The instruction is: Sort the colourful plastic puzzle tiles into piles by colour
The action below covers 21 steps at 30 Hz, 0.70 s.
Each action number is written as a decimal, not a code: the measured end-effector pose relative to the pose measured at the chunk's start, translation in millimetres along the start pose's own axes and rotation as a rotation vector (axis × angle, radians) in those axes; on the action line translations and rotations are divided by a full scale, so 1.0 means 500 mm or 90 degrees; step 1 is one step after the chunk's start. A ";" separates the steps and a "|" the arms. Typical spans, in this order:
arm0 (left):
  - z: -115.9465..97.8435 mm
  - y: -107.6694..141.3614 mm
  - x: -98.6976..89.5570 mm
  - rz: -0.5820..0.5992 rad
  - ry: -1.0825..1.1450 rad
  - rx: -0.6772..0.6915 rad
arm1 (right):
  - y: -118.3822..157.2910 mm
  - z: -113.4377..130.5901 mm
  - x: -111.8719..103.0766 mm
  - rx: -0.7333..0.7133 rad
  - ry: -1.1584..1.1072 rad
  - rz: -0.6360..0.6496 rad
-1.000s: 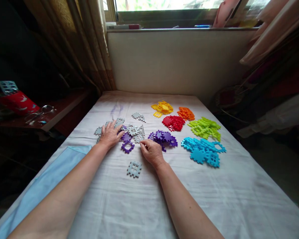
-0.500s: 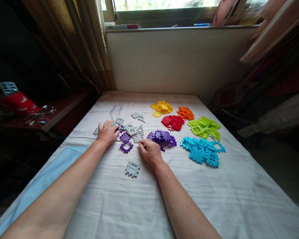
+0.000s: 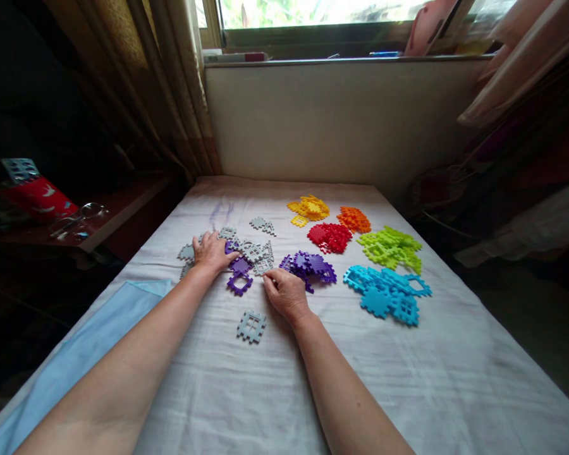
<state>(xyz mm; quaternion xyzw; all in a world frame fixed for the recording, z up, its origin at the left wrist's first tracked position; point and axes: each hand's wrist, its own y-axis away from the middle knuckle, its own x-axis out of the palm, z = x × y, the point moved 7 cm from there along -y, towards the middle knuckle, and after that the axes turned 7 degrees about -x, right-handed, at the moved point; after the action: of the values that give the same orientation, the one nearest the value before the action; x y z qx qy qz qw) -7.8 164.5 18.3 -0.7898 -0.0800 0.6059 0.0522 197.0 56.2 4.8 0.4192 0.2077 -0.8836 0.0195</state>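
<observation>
My left hand (image 3: 212, 251) lies with spread fingers over the left part of the mixed pieces, its thumb by a purple piece (image 3: 240, 265). Grey pieces (image 3: 186, 252) show on its left side. My right hand (image 3: 286, 292) is closed, its fingertips beside the grey lattice pieces (image 3: 263, 259); what it pinches, if anything, is too small to tell. A purple ring piece (image 3: 239, 284) lies flat between the hands. Closer to me rests a single grey window piece (image 3: 251, 327). The purple pile (image 3: 309, 266) sits just behind and right of my right hand.
Piles of yellow (image 3: 308, 208), red (image 3: 330, 237), orange (image 3: 354, 219), green (image 3: 391, 247) and blue (image 3: 384, 292) pieces lie on the right of the white cloth (image 3: 436, 379). Two small grey pieces (image 3: 262, 225) lie farther back. A light blue cloth (image 3: 99, 335) covers the left edge.
My left hand has shifted slightly right over the pieces, uncovering more grey on its left. My right hand stays in nearly the same place. The view has tilted slightly.
</observation>
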 end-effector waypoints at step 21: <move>-0.004 0.035 -0.113 -0.027 -0.184 -0.059 | 0.002 -0.012 0.010 -0.008 -0.039 -0.043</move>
<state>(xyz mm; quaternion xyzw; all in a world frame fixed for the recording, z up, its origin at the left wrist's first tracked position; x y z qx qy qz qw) -18.8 136.4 69.3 -0.6941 -0.1315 0.7076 0.0162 198.6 58.4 -2.6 0.3846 0.2265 -0.8948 -0.0011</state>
